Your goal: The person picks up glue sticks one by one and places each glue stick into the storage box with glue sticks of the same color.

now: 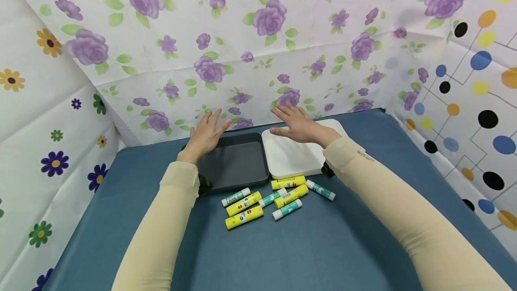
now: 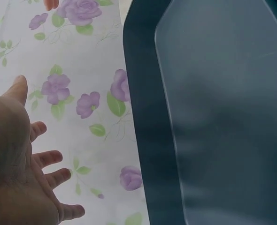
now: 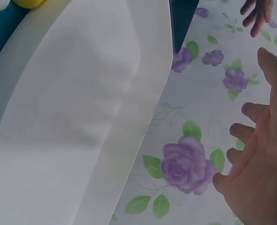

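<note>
My left hand [image 1: 205, 134] hovers with spread fingers over the left end of a dark grey tray [image 1: 234, 160]; it holds nothing. Over the white tray [image 1: 286, 158] my right hand [image 1: 298, 125] is held up, its fingers apart and nothing in them. The two trays stand side by side. In the left wrist view the left hand [image 2: 23, 164] is beside the dark tray [image 2: 227, 117]. The right wrist view has the right hand [image 3: 258, 140] beside the white tray [image 3: 58, 103].
Several yellow glue sticks [image 1: 244, 217] and several green-and-white ones [image 1: 287, 209] lie in a loose group on the blue tablecloth [image 1: 258, 259], in front of the trays. A flowered cloth [image 1: 210, 68] hangs right behind the trays, with patterned cloths at both sides.
</note>
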{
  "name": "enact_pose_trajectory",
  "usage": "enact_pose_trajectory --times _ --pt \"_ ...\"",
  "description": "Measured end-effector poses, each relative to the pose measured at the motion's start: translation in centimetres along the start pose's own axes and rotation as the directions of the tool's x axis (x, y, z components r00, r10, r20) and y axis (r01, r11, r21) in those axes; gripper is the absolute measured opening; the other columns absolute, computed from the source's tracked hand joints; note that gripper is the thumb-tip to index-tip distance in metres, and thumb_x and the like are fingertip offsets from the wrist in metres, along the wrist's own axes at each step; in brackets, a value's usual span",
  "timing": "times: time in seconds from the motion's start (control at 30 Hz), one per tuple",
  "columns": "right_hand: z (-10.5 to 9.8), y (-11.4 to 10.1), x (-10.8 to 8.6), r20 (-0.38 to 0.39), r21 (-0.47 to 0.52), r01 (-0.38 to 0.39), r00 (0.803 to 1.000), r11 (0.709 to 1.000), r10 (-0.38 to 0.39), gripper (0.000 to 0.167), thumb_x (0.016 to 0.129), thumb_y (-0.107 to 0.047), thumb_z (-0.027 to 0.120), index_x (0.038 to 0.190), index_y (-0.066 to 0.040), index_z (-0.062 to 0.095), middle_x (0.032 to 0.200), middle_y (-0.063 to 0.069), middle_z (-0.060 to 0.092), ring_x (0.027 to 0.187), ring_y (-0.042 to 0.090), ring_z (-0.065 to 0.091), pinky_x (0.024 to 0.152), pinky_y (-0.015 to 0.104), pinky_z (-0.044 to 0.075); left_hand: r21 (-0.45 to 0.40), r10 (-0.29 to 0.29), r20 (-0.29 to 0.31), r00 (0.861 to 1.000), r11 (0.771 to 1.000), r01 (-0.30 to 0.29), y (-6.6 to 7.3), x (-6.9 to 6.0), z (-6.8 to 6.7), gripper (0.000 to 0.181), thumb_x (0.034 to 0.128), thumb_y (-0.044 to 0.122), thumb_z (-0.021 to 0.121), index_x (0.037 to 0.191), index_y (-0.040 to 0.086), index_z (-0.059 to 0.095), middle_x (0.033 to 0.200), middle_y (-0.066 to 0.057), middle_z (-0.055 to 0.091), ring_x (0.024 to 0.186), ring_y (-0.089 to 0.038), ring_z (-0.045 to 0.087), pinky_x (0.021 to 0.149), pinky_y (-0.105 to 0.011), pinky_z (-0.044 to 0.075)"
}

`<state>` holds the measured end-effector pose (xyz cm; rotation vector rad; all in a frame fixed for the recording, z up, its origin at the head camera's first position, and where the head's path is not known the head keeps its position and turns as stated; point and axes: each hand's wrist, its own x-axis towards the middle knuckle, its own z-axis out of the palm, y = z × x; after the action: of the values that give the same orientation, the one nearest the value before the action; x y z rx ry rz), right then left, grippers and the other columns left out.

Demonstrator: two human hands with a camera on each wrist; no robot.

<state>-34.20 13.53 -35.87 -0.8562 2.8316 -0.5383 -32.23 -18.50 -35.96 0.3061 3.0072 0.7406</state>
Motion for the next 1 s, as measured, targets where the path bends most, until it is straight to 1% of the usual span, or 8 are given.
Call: enact_pose_trajectory --times 0.13,0.3,0.47,0.7,0.77,0.93,1.0 --pt "-0.1 -0.3 -0.7 0.022 0.02 0.021 1.0 1.0 -0.021 0.08 0.107 -0.056 0.049 0.17 -0.02 0.014 0.175 0.012 0.005 0.16 0.036 -0.005 0.127 0.06 -0.009 -0.017 0.018 -0.01 1.0 1.0 -0.019 -0.4 -0.6 -0.3 0.08 0.1077 0.067 0.027 0.17 0.02 0.011 0.172 -0.021 0.008 0.158 -0.043 0.009 0.119 -0.077 0.006" --pt "-0.4 -0.6 -1.3 0.029 0.049 0.039 0.999 0.998 -0.04 0.078 0.108 -0.053 0.051 0.169 -0.02 0.016 0.175 0.012 0.007 0.16 0.033 -0.005 0.127 0.058 -0.008 -0.032 0.033 -0.015 0.999 0.999 -0.033 -0.7 -1.2 -0.7 0.078 0.1087 0.065 0.028 0.17 0.019 0.012 0.172 -0.021 0.008 0.157 -0.044 0.011 0.119 -0.077 0.005" --pt "-0.4 -0.9 -1.4 0.032 0.056 0.05 0.998 0.997 -0.052 0.077 0.107 -0.052 0.053 0.169 -0.02 0.02 0.175 0.012 0.009 0.161 0.033 -0.003 0.127 0.059 -0.007 -0.042 0.036 -0.013 0.999 0.998 -0.037 -1.1 -1.8 -1.1 0.079 0.1087 0.065 0.028 0.17 0.018 0.011 0.172 -0.022 0.007 0.157 -0.045 0.012 0.12 -0.076 0.004" --pt "-0.2 -1.1 -1.4 0.037 0.059 0.068 0.997 0.996 -0.07 0.077 0.107 -0.052 0.053 0.169 -0.018 0.021 0.174 0.012 0.01 0.16 0.034 -0.004 0.127 0.061 -0.005 -0.061 0.035 -0.006 0.999 0.997 -0.036 -1.4 -2.1 -1.7 0.079 0.1079 0.066 0.028 0.17 0.021 0.01 0.172 -0.021 0.007 0.154 -0.046 0.02 0.121 -0.074 0.003" --pt "-0.2 -1.2 -1.5 0.036 0.07 0.071 0.997 0.995 -0.074 0.077 0.107 -0.052 0.053 0.169 -0.018 0.021 0.174 0.011 0.01 0.16 0.034 -0.005 0.127 0.06 -0.006 -0.06 0.034 -0.008 0.999 0.998 -0.035 -1.5 -2.2 -1.8 0.079 0.1081 0.066 0.028 0.17 0.02 0.011 0.172 -0.021 0.008 0.154 -0.046 0.02 0.121 -0.074 0.004" --pt "-0.1 -1.5 -1.7 0.032 0.087 0.096 0.995 0.992 -0.099 0.076 0.107 -0.05 0.054 0.168 -0.017 0.022 0.174 0.012 0.011 0.16 0.033 -0.005 0.127 0.061 -0.004 -0.067 0.031 -0.009 0.999 0.997 -0.032 -2.0 -2.7 -2.3 0.077 0.1095 0.063 0.029 0.17 0.018 0.012 0.172 -0.022 0.009 0.154 -0.048 0.018 0.12 -0.075 0.005" --pt "0.0 -1.6 -1.6 0.034 0.093 0.111 0.993 0.989 -0.115 0.076 0.108 -0.049 0.054 0.168 -0.016 0.022 0.174 0.012 0.011 0.16 0.034 -0.004 0.127 0.063 -0.002 -0.079 0.035 -0.005 0.999 0.996 -0.035 -2.3 -3.0 -2.5 0.076 0.1099 0.062 0.03 0.17 0.018 0.012 0.171 -0.023 0.009 0.154 -0.049 0.017 0.12 -0.074 0.008"
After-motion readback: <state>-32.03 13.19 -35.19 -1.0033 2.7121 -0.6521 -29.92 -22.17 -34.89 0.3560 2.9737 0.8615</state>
